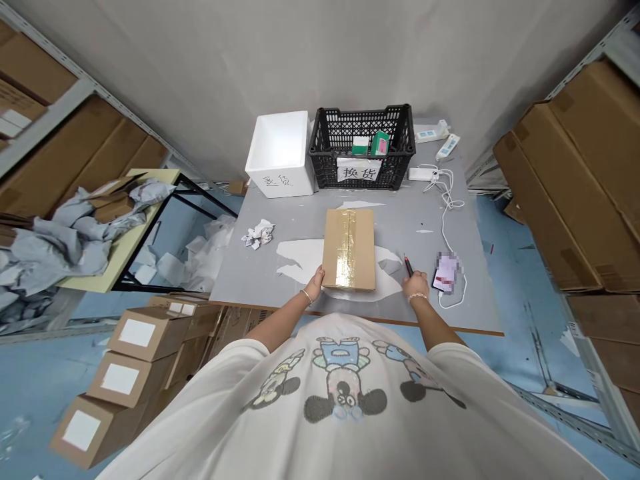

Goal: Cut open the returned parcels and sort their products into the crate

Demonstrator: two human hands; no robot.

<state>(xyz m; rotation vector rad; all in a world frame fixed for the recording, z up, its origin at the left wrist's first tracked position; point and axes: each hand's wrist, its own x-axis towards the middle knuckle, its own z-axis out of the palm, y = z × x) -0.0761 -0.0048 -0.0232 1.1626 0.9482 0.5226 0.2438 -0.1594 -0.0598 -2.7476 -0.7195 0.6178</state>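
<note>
A brown cardboard box point(363, 250), its top seam covered with shiny tape, lies on the grey table near the front edge. My left hand point(315, 284) grips the box at its near left corner. In my right hand point(415, 285), to the right of the box, is a slim dark pen-like tool point(409, 266) with a reddish tip; its exact kind is unclear. That hand is apart from the box, with fingers closed round the tool. Torn white paper point(301, 252) spreads under and around the box.
Behind stand a white foam bin point(280, 177) and a black crate point(323, 170) holding small green-and-white boxes. Crumpled paper point(259, 233) lies left. A phone point(447, 273) on a white cable point(445, 227) rests right, below power strips point(433, 135). Stacked cartons point(117, 379) stand on the floor at left.
</note>
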